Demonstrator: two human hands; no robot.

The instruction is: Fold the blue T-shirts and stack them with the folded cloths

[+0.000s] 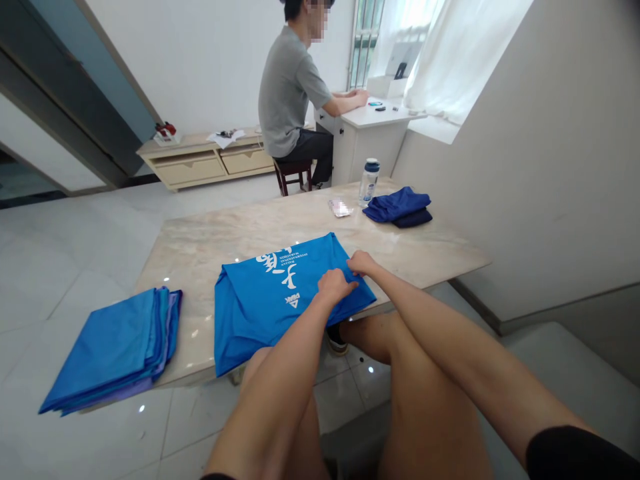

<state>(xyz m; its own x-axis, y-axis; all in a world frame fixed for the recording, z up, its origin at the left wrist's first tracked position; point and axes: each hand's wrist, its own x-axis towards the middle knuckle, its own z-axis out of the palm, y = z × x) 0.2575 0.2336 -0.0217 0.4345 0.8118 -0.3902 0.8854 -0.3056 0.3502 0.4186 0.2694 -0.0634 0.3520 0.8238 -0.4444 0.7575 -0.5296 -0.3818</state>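
Observation:
A blue shirt (260, 300) with white printed lettering and a logo lies partly folded on the marble-patterned table (200, 240), its near edge hanging slightly over the table's front. My left hand (337, 287) is closed on the fabric at its right part. Just beyond it, my right hand (363, 263) pinches the shirt's right edge, fingers together. To the left sits a stack of folded blue and purple garments (110, 340), with one corner jutting past the table edge.
Dark blue folded cloth (399, 205), a clear bottle with a blue lid (369, 183) and a small pale packet (341, 208) are on the far right of the table. Beyond, a person in grey (285, 93) sits at a white desk (377, 117). A low cabinet (190, 170) stands behind.

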